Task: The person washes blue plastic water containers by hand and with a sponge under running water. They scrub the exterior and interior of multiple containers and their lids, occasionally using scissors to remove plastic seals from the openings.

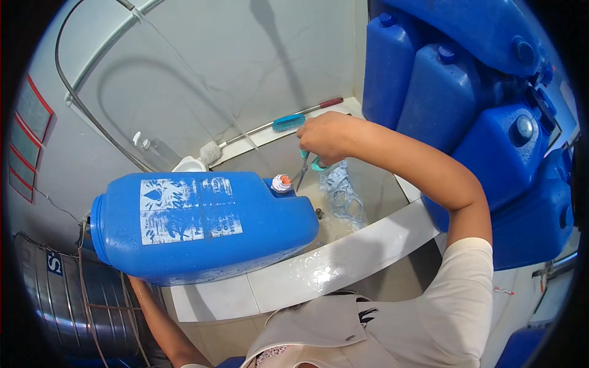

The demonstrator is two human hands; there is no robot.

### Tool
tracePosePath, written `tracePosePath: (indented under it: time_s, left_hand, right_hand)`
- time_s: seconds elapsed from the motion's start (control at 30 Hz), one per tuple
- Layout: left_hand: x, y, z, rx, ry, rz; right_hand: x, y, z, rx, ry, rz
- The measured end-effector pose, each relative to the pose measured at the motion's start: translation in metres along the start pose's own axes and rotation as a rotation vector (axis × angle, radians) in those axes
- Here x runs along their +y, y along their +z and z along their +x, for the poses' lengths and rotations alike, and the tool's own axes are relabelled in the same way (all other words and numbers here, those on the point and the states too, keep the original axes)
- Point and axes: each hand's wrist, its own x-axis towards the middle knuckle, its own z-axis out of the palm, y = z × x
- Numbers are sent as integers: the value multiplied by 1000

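Note:
My right hand (329,138) grips a pair of scissors (304,166) with teal handles, its blades pointing down beside the spout of a blue plastic water jug (276,230). The spout (282,183) is wrapped in a whitish material around an orange centre. The jug lies on its side across the white tiled ledge of a basin, with a worn label on its upper face. My left forearm reaches to the jug's underside at the left; the left hand itself is hidden behind the jug. Pale blue netting or wet strips (343,195) lie in the basin below my right hand.
Several blue jugs (437,92) are stacked at the right. Along the back ledge lie a long-handled white brush (211,152) and a teal brush (288,123). A clear pump bottle (161,152) stands behind the jug. A metal tank (92,303) is at the lower left.

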Motion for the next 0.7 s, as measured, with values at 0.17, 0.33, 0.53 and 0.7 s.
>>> tracePosePath:
  time_s: [0.17, 0.33, 0.53, 0.7]
  left_hand:
    - [-5, 0, -1, 4, -5, 0]
    - [-7, 1, 1, 6, 5, -8]
    - [-10, 2, -5, 20, 7, -4]
    - [-13, 5, 4, 10, 15, -6]
  right_hand:
    - [-12, -17, 23, -84, -81, -110]
    - [-6, -22, 45, -197, -173, -38]
    - [4, 53, -9, 125, -128, 170]
    - [-2, 76, -8, 458, -303, 8]
